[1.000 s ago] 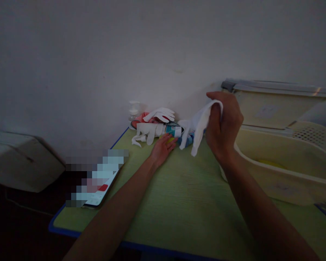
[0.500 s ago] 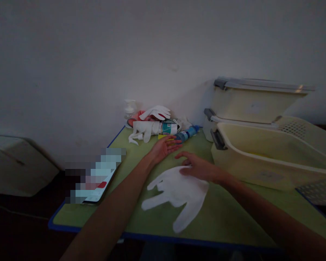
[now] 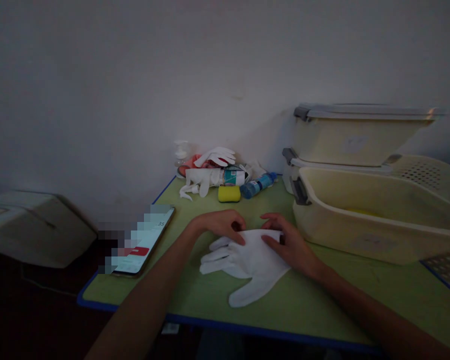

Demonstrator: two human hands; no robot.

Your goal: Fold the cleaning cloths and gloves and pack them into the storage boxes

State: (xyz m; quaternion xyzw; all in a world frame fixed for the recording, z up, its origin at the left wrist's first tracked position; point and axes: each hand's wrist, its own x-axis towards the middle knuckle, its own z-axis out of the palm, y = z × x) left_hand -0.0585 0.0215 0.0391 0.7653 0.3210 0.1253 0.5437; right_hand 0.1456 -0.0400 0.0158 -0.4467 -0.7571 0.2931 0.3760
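Note:
A white cloth glove (image 3: 253,262) lies on the green tabletop in front of me, its fingers pointing left and its thumb toward me. My left hand (image 3: 225,224) is closed at the glove's far edge, with the thumb on top of the cloth and the other fingers curled. At the cuff's right corner, my right hand (image 3: 290,247) grips the cloth, thumb on top and index finger held a little apart beyond the edge. Its lower fingers are partly hidden.
Beyond my hands lie a yellow sponge (image 3: 229,194), a blue bottle (image 3: 258,185), more white gloves (image 3: 200,177) and a pump bottle (image 3: 181,150). A phone (image 3: 146,242) rests at left. Cream plastic bins (image 3: 352,240) stand at right. A blue rim (image 3: 247,328) edges the table.
My left hand has drawn back from near the sponge and blue bottle to the glove, uncovering the sponge. My right hand has moved onto the cuff, and the glove's fingers have bunched together.

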